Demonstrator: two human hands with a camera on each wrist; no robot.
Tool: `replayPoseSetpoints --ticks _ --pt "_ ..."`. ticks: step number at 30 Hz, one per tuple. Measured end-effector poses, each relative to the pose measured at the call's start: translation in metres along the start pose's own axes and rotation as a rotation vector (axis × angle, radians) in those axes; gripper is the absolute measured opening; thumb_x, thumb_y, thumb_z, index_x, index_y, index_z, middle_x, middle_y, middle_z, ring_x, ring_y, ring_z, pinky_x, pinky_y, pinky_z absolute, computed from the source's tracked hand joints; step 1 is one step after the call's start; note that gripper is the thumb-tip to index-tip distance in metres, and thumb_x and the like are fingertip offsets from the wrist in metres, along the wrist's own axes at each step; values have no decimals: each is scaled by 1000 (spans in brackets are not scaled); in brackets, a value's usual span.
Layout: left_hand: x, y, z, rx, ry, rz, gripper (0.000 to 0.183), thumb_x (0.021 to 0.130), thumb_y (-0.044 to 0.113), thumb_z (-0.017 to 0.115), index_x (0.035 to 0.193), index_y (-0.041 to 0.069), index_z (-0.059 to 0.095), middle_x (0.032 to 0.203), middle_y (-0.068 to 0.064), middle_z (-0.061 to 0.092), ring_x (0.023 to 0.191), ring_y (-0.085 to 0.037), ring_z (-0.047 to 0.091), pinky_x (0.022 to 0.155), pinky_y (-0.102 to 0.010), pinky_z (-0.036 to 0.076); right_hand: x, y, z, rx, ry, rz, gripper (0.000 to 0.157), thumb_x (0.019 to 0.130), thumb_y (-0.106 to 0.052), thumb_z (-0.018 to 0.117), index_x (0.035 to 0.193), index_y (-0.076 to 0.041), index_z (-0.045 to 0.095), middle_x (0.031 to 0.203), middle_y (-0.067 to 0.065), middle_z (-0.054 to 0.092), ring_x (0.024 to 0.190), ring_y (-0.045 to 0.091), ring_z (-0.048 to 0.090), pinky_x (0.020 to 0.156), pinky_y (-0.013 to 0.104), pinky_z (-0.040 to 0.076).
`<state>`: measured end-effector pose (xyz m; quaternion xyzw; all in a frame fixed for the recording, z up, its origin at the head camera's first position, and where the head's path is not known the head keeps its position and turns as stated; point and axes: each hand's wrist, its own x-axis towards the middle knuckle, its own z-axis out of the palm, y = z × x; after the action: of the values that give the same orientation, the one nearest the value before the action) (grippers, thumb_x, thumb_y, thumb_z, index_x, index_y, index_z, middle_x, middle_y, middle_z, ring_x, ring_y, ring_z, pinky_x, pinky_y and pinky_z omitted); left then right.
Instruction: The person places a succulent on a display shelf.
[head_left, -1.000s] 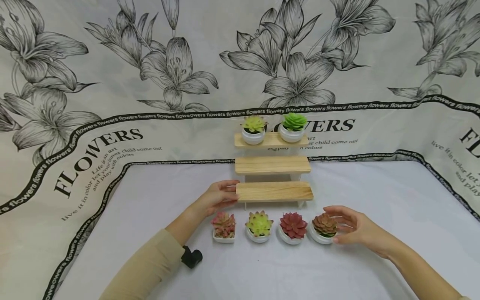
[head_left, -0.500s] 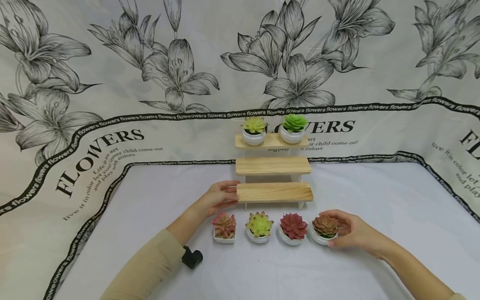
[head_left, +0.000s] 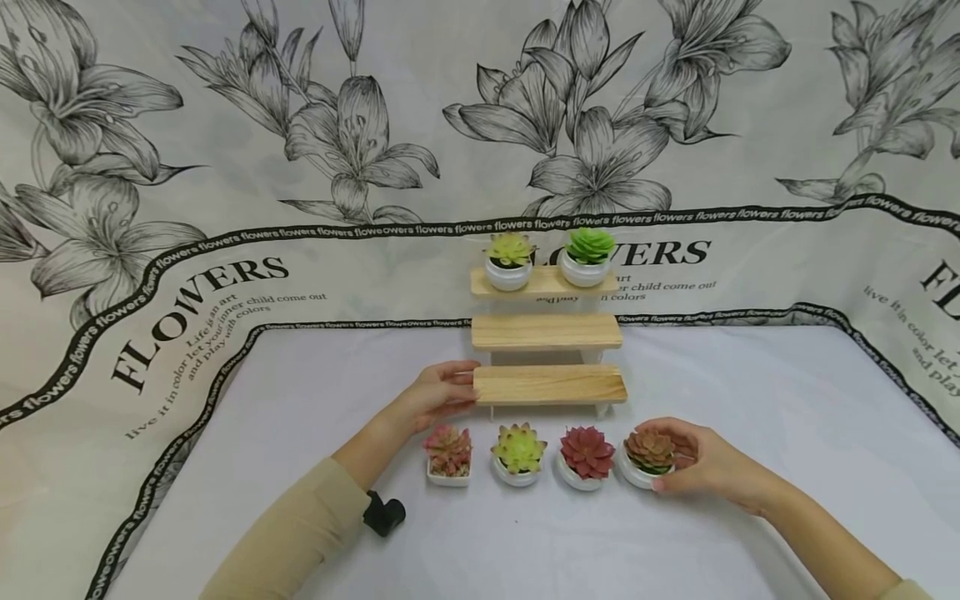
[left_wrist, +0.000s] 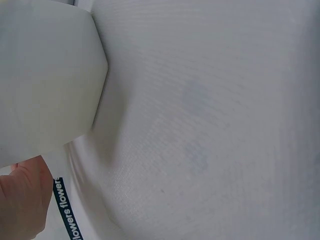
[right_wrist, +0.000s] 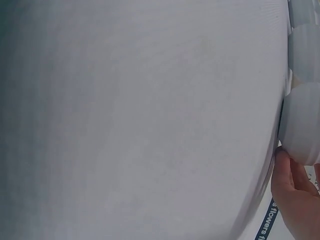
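My left hand (head_left: 435, 393) holds the left end of the lowest step of a three-tier wooden display stand (head_left: 550, 385). At the right end of a row on the table, my right hand (head_left: 707, 462) curls its thumb and fingers round the white pot of a brown succulent (head_left: 649, 451). The right wrist view shows the thumb and fingers at the base of that white pot (right_wrist: 302, 125). To its left stand a dark red succulent (head_left: 587, 452), a yellow-green succulent (head_left: 519, 447) and a pink succulent (head_left: 448, 451) in a square pot.
On the top tier sit a yellowish succulent (head_left: 508, 250) and a bright green succulent (head_left: 588, 247), both in white pots. A small black object (head_left: 384, 515) lies by the left forearm. Behind the white-covered table (head_left: 525, 550) hangs a flower-print cloth (head_left: 375, 275).
My right hand has moved slightly left, its fingers and thumb closing in round the brown succulent's pot. The left hand keeps its place on the stand.
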<state>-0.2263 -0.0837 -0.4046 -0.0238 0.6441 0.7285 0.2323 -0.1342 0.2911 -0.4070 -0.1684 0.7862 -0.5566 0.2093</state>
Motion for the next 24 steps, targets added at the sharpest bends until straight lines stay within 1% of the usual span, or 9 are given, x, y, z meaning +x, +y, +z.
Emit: replayPoseSetpoints --ticks 5,9,13,16,19,22,24 --pt "1 0 0 0 6 -5 53 83 -13 57 134 -1 46 130 -23 47 91 -19 57 87 -34 51 -1 -2 -2 15 12 -10 59 78 -3 72 129 4 43 115 -7 59 104 3 54 83 19 47" --pt "0 0 -1 6 0 -1 54 84 -13 56 135 -2 45 132 -24 46 92 -19 57 89 -36 50 -2 -6 -4 7 38 18 61 78 -4 72 130 5 41 115 -5 57 104 2 53 82 21 48" --pt "-2 1 -3 7 -1 5 54 84 -12 56 135 -2 44 132 -25 45 91 -18 58 88 -35 51 -1 -12 -8 -23 64 34 63 78 -6 73 131 6 40 117 -3 57 104 1 52 82 20 47" --pt "-2 1 -3 1 -3 1 54 84 -12 56 135 -2 44 132 -24 46 89 -17 58 84 -32 52 -2 -16 -11 -30 84 19 61 78 -5 73 130 3 43 116 -6 57 104 2 52 82 19 47" --pt "-2 2 -1 -8 -6 -4 54 84 -13 56 135 -3 44 131 -24 46 87 -16 59 84 -31 52 -3 -20 -13 -18 94 6 60 78 -4 72 130 3 43 116 -6 57 103 4 53 82 20 47" --pt "-1 1 0 -13 -3 -8 54 83 -14 56 135 -3 44 130 -24 47 86 -16 59 83 -31 53 -3 -26 -15 -20 108 11 59 79 -3 71 131 2 43 115 -6 57 103 4 53 82 21 47" --pt "-1 1 0 -13 -4 -9 54 83 -14 56 135 -3 44 129 -24 48 86 -16 59 82 -31 53 -3 -31 -17 -25 116 15 59 79 -3 71 131 -1 44 116 -7 57 103 5 53 81 22 48"
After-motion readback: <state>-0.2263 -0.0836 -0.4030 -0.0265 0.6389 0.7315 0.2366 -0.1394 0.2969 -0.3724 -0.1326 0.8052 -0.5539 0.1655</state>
